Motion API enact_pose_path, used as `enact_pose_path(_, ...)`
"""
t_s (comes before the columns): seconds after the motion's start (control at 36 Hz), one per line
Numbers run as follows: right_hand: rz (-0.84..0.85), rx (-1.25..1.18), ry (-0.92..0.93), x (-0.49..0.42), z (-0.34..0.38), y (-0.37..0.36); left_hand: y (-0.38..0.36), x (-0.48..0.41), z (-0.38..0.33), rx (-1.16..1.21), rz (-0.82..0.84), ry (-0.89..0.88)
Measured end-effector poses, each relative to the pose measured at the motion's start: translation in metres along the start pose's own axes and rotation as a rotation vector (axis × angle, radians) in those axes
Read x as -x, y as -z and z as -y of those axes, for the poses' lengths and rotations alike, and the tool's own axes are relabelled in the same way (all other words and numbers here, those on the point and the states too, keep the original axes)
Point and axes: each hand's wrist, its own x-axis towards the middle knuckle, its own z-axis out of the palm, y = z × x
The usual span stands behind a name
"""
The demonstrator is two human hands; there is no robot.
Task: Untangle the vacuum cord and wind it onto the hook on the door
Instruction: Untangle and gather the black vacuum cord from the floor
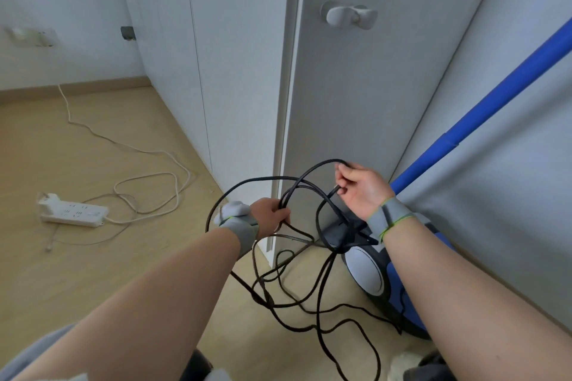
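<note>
The black vacuum cord (318, 284) hangs in tangled loops in front of the grey door (365, 96) and trails down to the floor. My left hand (272, 216) grips several strands of it bunched together. My right hand (360, 187) pinches one strand, with a loop arching above the fingers. High on the door sits the grey hook (348, 16), with nothing on it. The blue and grey vacuum (376, 275) stands on the floor below my right wrist, its blue tube (483, 114) leaning up to the right.
A white power strip (74, 213) with its white cable (148, 170) lies on the wooden floor at the left. White cupboard doors (223, 56) stand left of the grey door. A grey curtain or wall (510, 195) closes off the right side.
</note>
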Motion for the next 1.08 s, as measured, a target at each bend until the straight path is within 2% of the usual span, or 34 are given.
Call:
enact_pose_path(0.06,0.010,0.107,0.009,-0.001,-0.001,-0.001,-0.001,0.000,0.001,0.017,-0.071,0.006)
enact_pose_path(0.11,0.027,0.263,0.030,-0.002,-0.002,-0.002,-0.001,-0.001,0.001,0.035,-0.075,0.020)
enact_pose_path(0.25,0.105,0.809,0.084,0.004,-0.007,-0.003,0.001,0.002,-0.003,0.002,0.086,0.072)
enact_pose_path(0.33,0.192,0.964,0.012,0.006,-0.011,-0.005,-0.003,0.006,-0.007,-0.092,0.193,0.079)
enact_pose_path(0.44,0.203,1.089,-0.014,0.008,-0.013,-0.005,-0.009,0.006,-0.008,-0.115,0.211,0.049)
enact_pose_path(0.53,0.151,0.995,0.021,0.006,-0.012,-0.003,-0.010,0.006,-0.009,-0.151,0.215,0.020)
enact_pose_path(0.69,-0.046,0.412,0.016,-0.005,-0.003,0.001,-0.001,0.008,0.001,-0.435,0.141,0.019)
enact_pose_path(0.86,-0.059,0.093,-0.052,-0.007,0.005,0.009,0.003,0.006,0.006,-0.411,0.097,0.044)
enact_pose_path(0.94,-0.089,0.125,-0.049,-0.007,0.004,0.009,0.001,0.005,0.007,-0.317,0.101,0.090)
enact_pose_path(1.08,-0.219,0.550,0.017,-0.006,-0.002,0.003,-0.003,0.003,0.006,-0.241,0.143,0.149)
